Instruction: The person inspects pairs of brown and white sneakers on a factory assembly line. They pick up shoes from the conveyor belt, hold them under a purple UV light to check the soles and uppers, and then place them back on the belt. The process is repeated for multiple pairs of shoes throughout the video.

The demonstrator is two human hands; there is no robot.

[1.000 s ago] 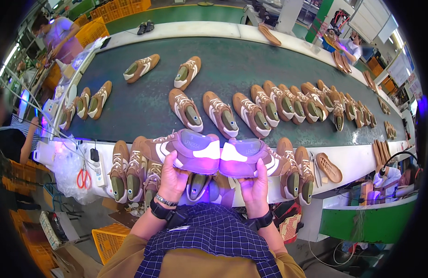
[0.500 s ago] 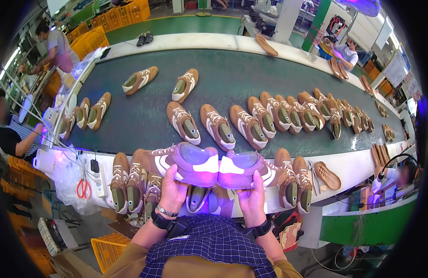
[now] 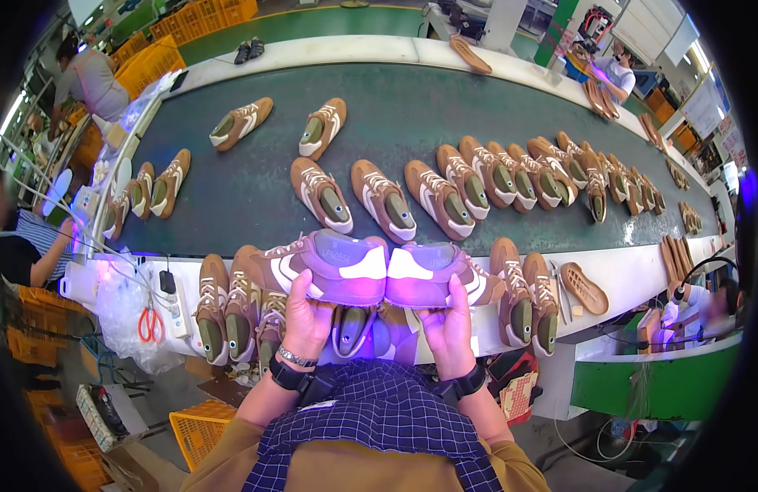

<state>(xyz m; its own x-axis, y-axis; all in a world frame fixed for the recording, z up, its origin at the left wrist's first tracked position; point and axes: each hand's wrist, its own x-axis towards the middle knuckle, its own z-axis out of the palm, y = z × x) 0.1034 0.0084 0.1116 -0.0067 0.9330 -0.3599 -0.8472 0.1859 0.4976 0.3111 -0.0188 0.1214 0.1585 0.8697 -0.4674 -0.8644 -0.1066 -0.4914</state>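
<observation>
My left hand is closed around a brown and white sneaker, thumb on its near side. A matching sneaker is gripped by my right hand in the same way. The two shoes are lifted over the near white ledge, lying on their sides with heels together and toes pointing outward. Purple light falls on their heels and soles. Behind and below them, another sneaker is partly hidden. More sneakers stand upright at the left and the right of my hands.
Past the ledge, a dark green conveyor belt carries several sneakers, crowded toward the right. Red scissors, a power strip and plastic bags lie at left. A loose brown sole lies at right. Other people work around the belt.
The whole scene sits slightly higher in the picture. Both hands keep the two sneakers heel to heel. At far left, the standing person has shifted posture.
</observation>
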